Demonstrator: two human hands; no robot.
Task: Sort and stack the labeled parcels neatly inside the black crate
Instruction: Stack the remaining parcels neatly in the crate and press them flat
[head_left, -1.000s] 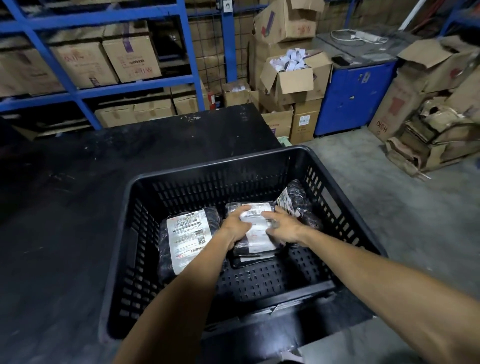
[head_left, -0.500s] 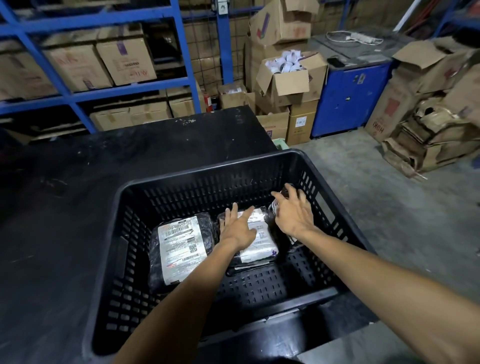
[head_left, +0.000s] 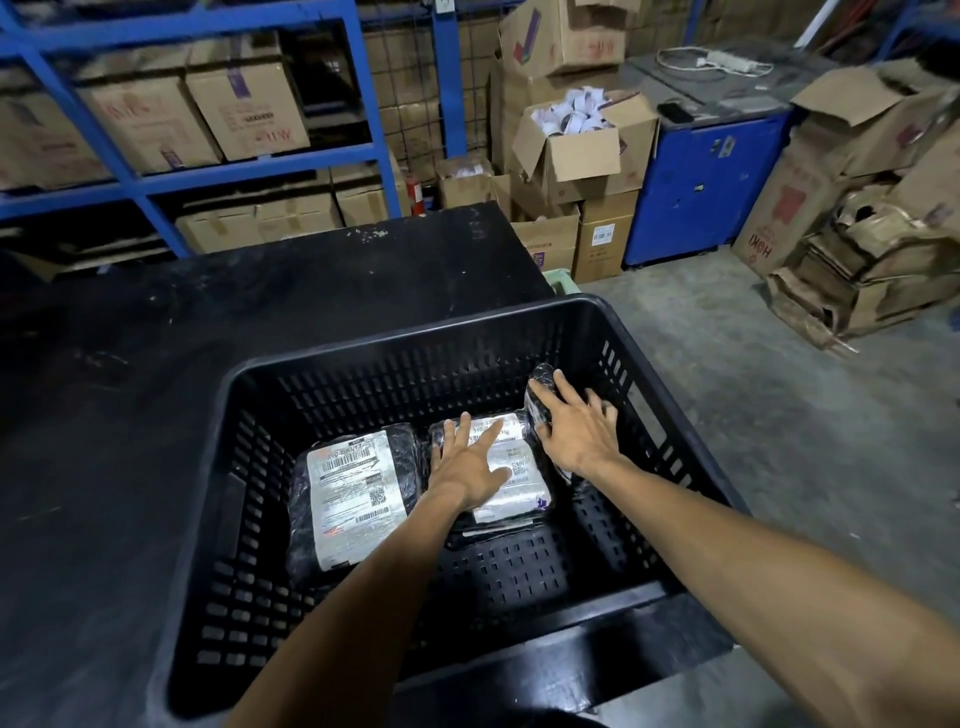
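Note:
The black slotted crate sits at the right end of a black table. Three black plastic parcels lie inside it. The left parcel lies flat with its white label up. The middle parcel also shows its label, and my left hand rests flat on it with fingers spread. My right hand presses with spread fingers on the right parcel, which leans against the crate's right wall and is mostly hidden under the hand.
The black table stretches left and behind the crate. Blue shelving with cardboard boxes stands behind it. A blue cabinet, open cartons and a pile of flattened cardboard line the grey concrete floor on the right.
Both hands let go of the middle parcel they held together. My left hand flattened onto it, and my right hand shifted right onto the parcel by the crate wall.

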